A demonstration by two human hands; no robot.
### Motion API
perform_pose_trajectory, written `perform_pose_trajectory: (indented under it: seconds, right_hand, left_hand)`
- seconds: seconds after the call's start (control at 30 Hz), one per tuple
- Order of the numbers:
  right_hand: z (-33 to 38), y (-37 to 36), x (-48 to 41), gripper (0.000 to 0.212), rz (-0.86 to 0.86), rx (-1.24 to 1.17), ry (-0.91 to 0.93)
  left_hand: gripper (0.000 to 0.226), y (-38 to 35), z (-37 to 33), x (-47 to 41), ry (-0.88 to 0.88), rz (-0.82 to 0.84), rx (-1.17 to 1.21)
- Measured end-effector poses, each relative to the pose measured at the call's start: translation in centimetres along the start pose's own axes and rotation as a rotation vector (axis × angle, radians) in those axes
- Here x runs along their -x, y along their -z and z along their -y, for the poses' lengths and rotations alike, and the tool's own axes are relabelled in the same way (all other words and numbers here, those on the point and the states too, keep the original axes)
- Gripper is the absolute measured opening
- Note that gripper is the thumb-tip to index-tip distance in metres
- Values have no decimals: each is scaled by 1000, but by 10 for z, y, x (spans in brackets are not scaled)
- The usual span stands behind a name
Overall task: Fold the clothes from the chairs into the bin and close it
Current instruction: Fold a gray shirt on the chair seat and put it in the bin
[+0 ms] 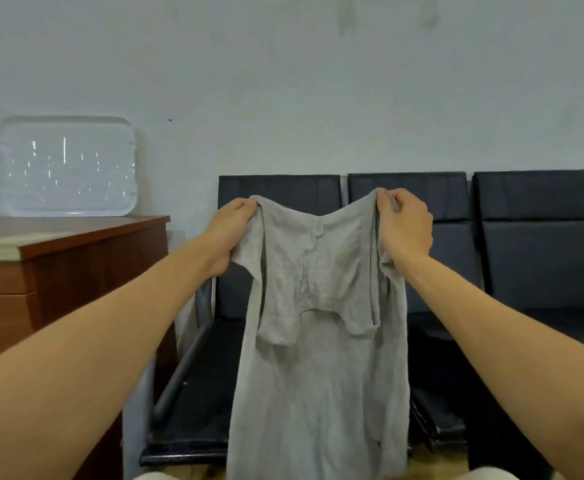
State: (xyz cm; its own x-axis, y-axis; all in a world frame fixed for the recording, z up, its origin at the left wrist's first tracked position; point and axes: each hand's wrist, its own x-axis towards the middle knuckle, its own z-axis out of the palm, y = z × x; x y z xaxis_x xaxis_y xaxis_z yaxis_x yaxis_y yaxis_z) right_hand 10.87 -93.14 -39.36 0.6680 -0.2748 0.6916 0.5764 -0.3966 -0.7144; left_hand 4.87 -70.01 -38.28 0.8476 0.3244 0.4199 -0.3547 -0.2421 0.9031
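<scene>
Right in the middle, a grey shirt (318,341) hangs in the air in front of a row of black chairs (532,237). Two bare hands hold it up by its top corners. At the shirt's 10 o'clock corner is the left hand (230,230). Its grip is pinching the cloth, with the fingers curled over the edge. At the shirt's 2 o'clock corner is the right hand (406,223). Its grip is pinching the cloth too, with the thumb and fingers squeezed on a small bunch of it. Both arms reach in from 7 and 5 o'clock. The top edge of the shirt dips down between the two hands. A shorter layer of cloth hangs over the front and ends in two flaps about halfway down. The long part drops to 6 o'clock, right to the bottom of the view. The shirt hides part of the chair behind it, and I cannot tell if it touches the seat. Toward 3 o'clock are two more chair backs, side by side. At 9 o'clock stands a brown wooden table (69,258). On it, at 10 o'clock, a clear plastic piece (67,166) with round corners leans on the pale wall (283,81).
</scene>
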Motion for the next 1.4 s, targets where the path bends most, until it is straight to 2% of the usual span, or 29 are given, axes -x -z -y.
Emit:
perform_pose_trajectory:
  seconds: [0.1,0.2,0.37,0.5,0.6,0.67,0.77,0.83,1.0,1.1,1.23,1.4]
  right_hand:
    - [-29,4,10,22,53,247,7]
    - [-53,8,14,20,101,327,-61]
    - [-71,8,14,30,239,340,-128]
    - [-84,0,15,35,361,376,-171]
    - [-94,-10,18,27,402,483,-217]
    - [-100,-15,22,26,379,555,-157]
    - [-115,-23,27,29,405,610,-2]
    - [-127,-32,29,39,485,661,103]
    - [-174,-59,33,49,697,881,346]
    - [-203,-77,39,47,724,874,322]
    - [-235,-101,40,34,879,705,237]
    - [-275,-134,32,28,990,790,377]
  left_hand:
    - [25,11,26,-2,-162,23,-639]
    - [25,24,55,-4,-174,75,-874]
    - [24,35,81,-4,-68,76,-922]
    - [25,34,96,-4,37,111,-858]
    - [23,34,104,-8,111,167,-723]
    - [22,34,109,-6,146,229,-669]
    - [28,41,133,-15,111,333,-925]
    - [21,46,155,-24,33,323,-1029]
    - [12,51,195,-34,-23,225,-1065]
    - [17,48,223,-40,-3,143,-1190]
    - [20,40,261,-50,71,180,-1247]
    - [20,30,312,-69,156,246,-1288]
